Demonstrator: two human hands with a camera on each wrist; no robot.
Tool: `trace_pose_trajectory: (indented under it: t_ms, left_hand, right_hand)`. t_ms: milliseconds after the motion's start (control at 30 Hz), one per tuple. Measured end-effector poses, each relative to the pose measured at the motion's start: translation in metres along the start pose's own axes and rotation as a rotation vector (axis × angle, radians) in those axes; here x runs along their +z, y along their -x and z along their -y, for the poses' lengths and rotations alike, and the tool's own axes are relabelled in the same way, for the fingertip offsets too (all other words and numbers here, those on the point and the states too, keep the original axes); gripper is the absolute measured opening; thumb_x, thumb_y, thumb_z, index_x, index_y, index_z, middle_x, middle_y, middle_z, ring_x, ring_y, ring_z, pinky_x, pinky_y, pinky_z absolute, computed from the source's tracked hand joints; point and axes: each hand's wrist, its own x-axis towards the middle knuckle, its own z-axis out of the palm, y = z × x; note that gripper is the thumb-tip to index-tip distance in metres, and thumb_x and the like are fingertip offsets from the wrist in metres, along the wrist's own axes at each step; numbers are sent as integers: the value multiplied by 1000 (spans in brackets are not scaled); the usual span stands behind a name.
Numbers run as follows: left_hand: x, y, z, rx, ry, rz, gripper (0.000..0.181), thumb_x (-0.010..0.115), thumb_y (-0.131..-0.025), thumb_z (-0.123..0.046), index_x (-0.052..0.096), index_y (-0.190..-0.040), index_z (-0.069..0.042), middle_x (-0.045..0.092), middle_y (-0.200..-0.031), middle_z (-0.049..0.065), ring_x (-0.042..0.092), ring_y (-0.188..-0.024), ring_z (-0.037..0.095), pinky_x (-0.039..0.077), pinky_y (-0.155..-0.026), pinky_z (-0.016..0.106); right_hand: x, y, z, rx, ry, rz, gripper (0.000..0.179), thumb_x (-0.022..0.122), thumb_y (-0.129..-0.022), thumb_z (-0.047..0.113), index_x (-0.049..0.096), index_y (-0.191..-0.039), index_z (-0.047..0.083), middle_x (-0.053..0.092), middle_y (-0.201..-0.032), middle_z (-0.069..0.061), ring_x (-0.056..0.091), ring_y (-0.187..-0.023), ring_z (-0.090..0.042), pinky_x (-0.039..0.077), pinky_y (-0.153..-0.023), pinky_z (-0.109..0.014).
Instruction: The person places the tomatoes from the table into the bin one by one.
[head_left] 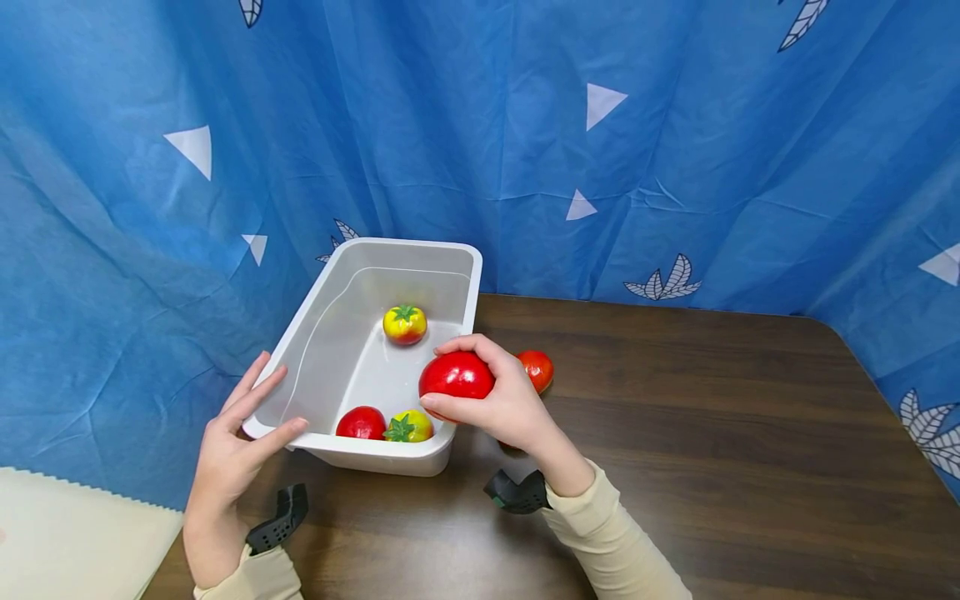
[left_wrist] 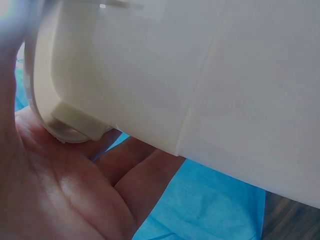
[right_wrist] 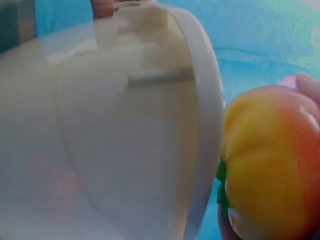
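Observation:
My right hand (head_left: 498, 396) grips a shiny tomato (head_left: 455, 375) over the right rim of a grey-white plastic bin (head_left: 318, 350). Red on the side facing the head camera, this tomato shows yellow-orange skin and green leaves in the right wrist view. At the bin's near left corner, my left hand (head_left: 232, 450) rests on the rim with its fingers fairly straight and spread, its thumb reaching over the front edge. Inside the bin lie a yellow-red tomato (head_left: 405, 325) farther back, a red tomato (head_left: 361, 423) and a yellow tomato (head_left: 418, 425) by the front wall.
Behind my right hand, an orange-red tomato (head_left: 537, 369) sits on the dark wooden table (head_left: 712, 433). Part of another thing peeks out under the right wrist. A blue curtain (head_left: 510, 150) hangs behind the table, and a cream cloth (head_left: 75, 533) lies at the lower left.

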Motion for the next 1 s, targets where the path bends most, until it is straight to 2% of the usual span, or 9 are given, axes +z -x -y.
trace_pose_trajectory:
  t_ms: [767, 900, 1000]
  left_hand:
    - [-1, 0, 0, -3, 40, 4, 68, 70, -71, 18, 50, -134, 0, 28, -151, 7, 37, -122, 13, 47, -76, 13]
    - [0, 0, 0, -2, 31, 5, 68, 70, -71, 17, 50, -134, 0, 28, -151, 7, 37, -122, 13, 47, -76, 13]
    - [0, 0, 0, -1, 19, 2, 68, 70, -71, 17, 50, -134, 0, 28, -151, 6, 37, -122, 12, 46, -76, 13]
  right_hand:
    - [30, -5, 3, 26, 49, 61, 56, 80, -72, 31, 53, -121, 36, 52, -121, 15, 49, -109, -15, 52, -75, -32]
    - [31, -5, 2, 12, 61, 74, 58, 79, -73, 32, 52, -124, 35, 51, -122, 15, 49, -110, -15, 52, -76, -31]
    - [32, -5, 1, -33, 69, 94, 58, 78, -74, 31, 52, -126, 30, 52, -124, 14, 49, -111, -13, 51, -80, -32]
